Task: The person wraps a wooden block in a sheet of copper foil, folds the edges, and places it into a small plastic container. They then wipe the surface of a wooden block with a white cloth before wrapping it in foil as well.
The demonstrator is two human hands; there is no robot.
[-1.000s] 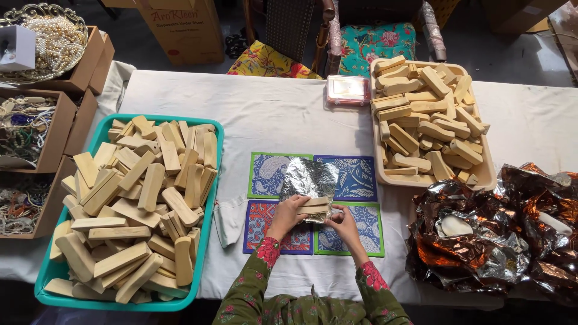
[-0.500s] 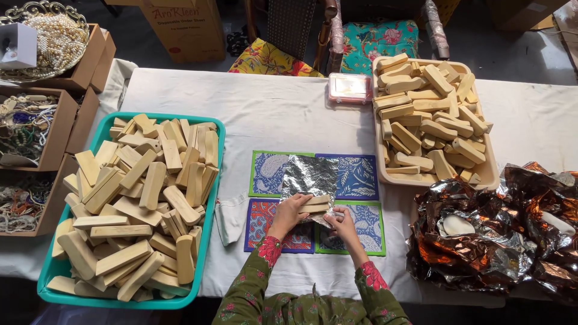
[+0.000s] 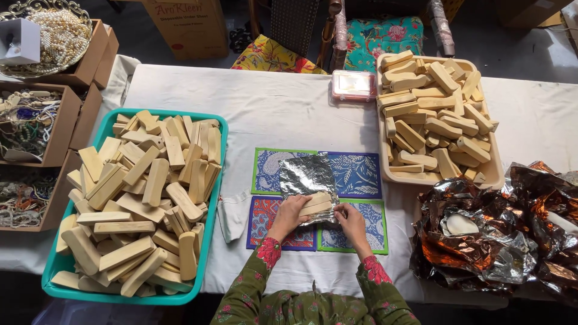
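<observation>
Pale wooden block (image 3: 316,204) lay on silver foil sheet (image 3: 306,179), centre table. Left hand (image 3: 291,214) and right hand (image 3: 351,220) clamped its ends, folding foil.

A pale rectangular wooden block (image 3: 315,204) is lying on a crinkled silver foil sheet (image 3: 304,176), which is resting on four printed square mats (image 3: 360,174) at the middle of the white-clothed tabletop (image 3: 283,108). The left hand (image 3: 290,213) is touching the block's left end, the right hand (image 3: 350,218) its right end. A teal plastic tray (image 3: 218,180) piled with blocks is sitting to the left, a beige tray (image 3: 495,174) of blocks to the right and farther back. A heap of crumpled copper-and-silver foil (image 3: 500,241) is lying at the right, in front of the beige tray. A small pink box (image 3: 353,85) is sitting behind the mats. Cardboard boxes of beads (image 3: 66,120) are standing beyond the left edge.
</observation>
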